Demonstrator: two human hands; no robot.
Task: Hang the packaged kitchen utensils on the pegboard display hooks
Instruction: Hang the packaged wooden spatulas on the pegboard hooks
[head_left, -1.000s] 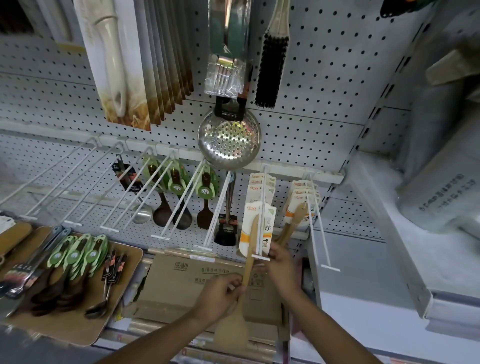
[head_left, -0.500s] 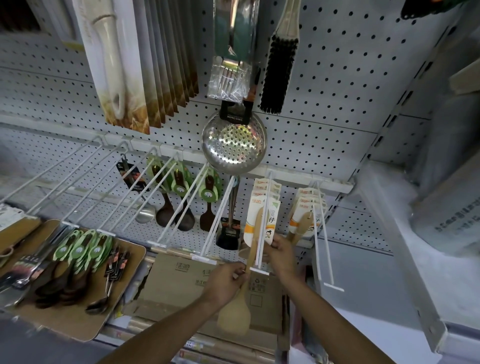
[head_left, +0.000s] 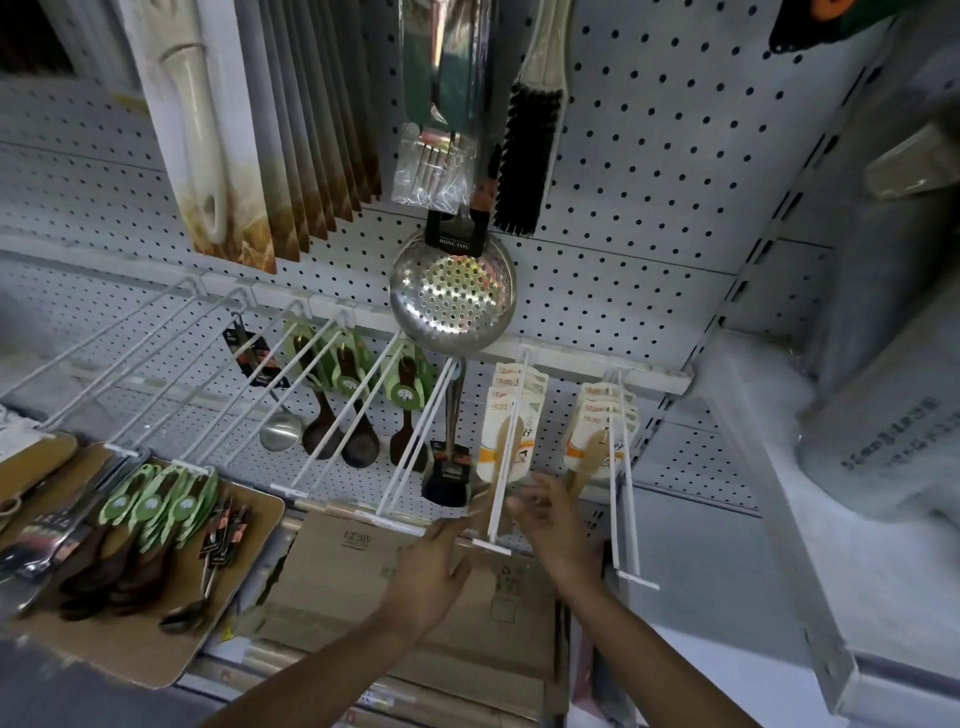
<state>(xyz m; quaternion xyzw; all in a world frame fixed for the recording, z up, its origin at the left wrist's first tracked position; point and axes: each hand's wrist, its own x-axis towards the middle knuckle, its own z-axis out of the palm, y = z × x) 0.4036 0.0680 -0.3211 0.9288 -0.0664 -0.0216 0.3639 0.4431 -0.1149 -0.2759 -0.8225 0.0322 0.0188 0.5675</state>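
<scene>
Part of the stocking was done and a good deal remained, judging by how things lay. On the pegboard (head_left: 649, 171), the lower row of white hooks carried a mixed load: the hook just right of centre (head_left: 503, 467) held a stack of carded wooden spatulas (head_left: 506, 415), pushed back toward the board, and the next hook to the right (head_left: 621, 467) held a similar, smaller-looking stack (head_left: 597, 431). Further left, a few green-carded dark wooden spoons (head_left: 353, 395) and a steel ladle (head_left: 280, 431) hung near the board, while the leftmost hooks (head_left: 119, 364) stood bare. Both hands hovered by the front tip of the hook with the taller spatula stack. The left hand (head_left: 431, 577) reached up with fingers straight and relaxed, apparently gripping nothing; a blurred pale streak by its fingertips could not be made out. The right hand (head_left: 545, 514) was spread, fingers loose, also seemingly holding nothing, though motion blur made this uncertain. That suggested a spatula had just gone onto the hook and the hands were free for the next item. Still unhung were the goods on the wooden tray (head_left: 156, 660) at the lower left: a bundle of green-carded spoons (head_left: 156, 509) near its back edge, forks (head_left: 41, 535) at its left edge, and small dark-handled utensils (head_left: 223, 535) toward its right edge. A flattened cardboard box (head_left: 337, 571) lay below the hooks.
</scene>
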